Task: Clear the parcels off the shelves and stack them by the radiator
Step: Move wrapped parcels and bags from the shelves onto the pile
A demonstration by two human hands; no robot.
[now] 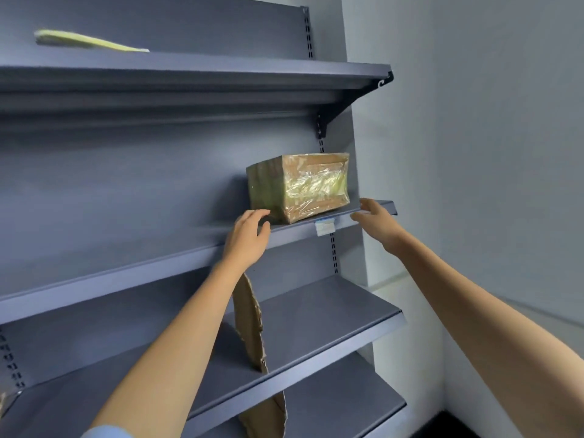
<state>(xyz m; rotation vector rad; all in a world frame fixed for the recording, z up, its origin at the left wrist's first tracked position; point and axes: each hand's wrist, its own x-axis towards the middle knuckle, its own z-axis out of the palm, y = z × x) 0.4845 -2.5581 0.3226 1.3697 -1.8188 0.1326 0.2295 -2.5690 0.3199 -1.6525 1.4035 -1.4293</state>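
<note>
A brown cardboard parcel [300, 186] wrapped in shiny clear tape sits at the right end of a grey shelf [158, 257]. My left hand [248, 237] reaches up just left of and below the parcel, fingers relaxed and spread, holding nothing. My right hand [374, 221] is stretched out at the shelf's right end, just right of the parcel, fingers straight and apart from it. A flat yellow-green packet [88, 41] lies on the top shelf [189, 74] at the left.
A torn strip of cardboard [251, 327] stands on a lower shelf [316, 336] below my left forearm, with another piece [265, 415] further down. A white label [325, 227] is stuck on the shelf edge. A pale wall [474, 153] runs along the right.
</note>
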